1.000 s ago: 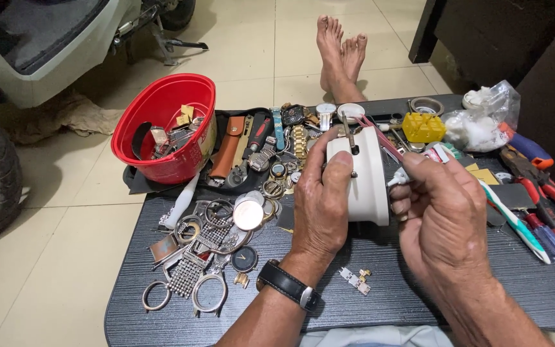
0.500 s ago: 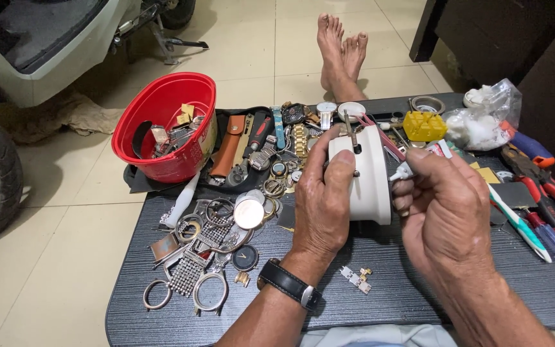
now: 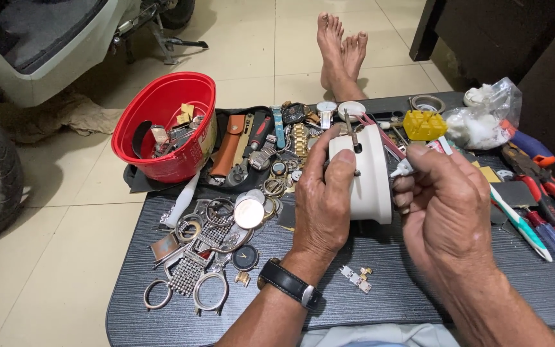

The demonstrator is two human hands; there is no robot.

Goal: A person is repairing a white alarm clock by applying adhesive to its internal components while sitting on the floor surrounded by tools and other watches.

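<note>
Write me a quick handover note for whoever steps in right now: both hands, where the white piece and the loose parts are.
Left hand: wrapped round the white rounded casing, holding it upright just above the dark table; black wristwatch on that wrist.
Right hand: fingers pinch a small white-tipped tool against the casing's right edge.
Around: watch cases, rings and bracelet links lie left of the hands; red bowl of parts at far left; a small metal link piece lies near the table's front edge; screwdrivers and pliers on the right.
Done and left: cannot tell; the casing's working side is hidden.
</note>
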